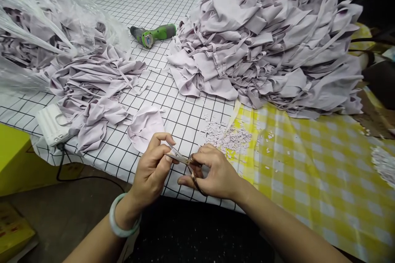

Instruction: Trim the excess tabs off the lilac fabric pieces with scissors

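Forearms [277, 215]; scissors [187, 160] gripped in right-hand fingers [204, 158].

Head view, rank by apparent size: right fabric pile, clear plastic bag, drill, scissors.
1. Right fabric pile
2. Clear plastic bag

Drill and scissors: unsure; similar length, scissors nearer camera and partly hidden.

Lilac fabric [146, 125], yellow-white gingham tablecloth [311, 181]

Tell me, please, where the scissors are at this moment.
In the head view, the scissors are in the right hand, just below centre, pointing toward the left hand. The small scraps lie beyond, to the right.
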The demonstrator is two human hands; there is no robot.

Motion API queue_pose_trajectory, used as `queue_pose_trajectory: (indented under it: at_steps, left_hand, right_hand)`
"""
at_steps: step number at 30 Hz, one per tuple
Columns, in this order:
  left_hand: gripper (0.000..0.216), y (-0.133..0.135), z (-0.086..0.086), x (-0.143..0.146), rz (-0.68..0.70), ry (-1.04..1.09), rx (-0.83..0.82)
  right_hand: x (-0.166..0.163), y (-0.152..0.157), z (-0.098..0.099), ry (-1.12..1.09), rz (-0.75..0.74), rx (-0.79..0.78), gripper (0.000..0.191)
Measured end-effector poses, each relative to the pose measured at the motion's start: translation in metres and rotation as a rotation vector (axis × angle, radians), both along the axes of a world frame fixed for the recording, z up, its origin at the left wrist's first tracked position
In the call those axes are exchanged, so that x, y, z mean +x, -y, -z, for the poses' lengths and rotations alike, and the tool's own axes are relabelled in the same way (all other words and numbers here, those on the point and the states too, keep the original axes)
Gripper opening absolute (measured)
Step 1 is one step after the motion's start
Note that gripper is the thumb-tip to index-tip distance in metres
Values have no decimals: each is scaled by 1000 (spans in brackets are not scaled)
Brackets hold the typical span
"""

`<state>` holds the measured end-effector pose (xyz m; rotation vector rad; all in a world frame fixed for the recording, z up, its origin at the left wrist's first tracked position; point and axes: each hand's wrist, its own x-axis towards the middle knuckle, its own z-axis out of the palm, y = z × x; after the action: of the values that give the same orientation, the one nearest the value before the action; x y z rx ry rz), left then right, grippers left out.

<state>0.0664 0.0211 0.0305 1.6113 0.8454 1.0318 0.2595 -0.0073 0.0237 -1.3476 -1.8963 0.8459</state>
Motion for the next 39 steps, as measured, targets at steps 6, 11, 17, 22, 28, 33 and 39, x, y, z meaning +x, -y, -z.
queue_pose_trajectory:
  at_steps: [6,11,17,22,28,33,39]
  left_hand:
    - [28,2,1,3,4,-8,-53]
    - [28,1,1,4,9,-38,-37]
    - [27,0,2,8,34,-48,-35]
    - [27,-6,4,18,80,-90,-24]
    - [27,-16,10,43,202,-137,-14]
    - [29,-20,13,56,249,-151,-33]
    - [30,-20,12,51,206,-132,-89]
  right_hand:
    - [0,0,2,-9,-2,-29,54]
    - [2,1,4,-19,2,-41,54]
    - [5,5,8,-34,27,-35,51]
    - [13,13,18,8,103,-14,54]
    - [32,26,29,95,240,-17,58]
    - [45,36,33,22,361,-146,62]
    - [58,34,22,21,360,-256,54]
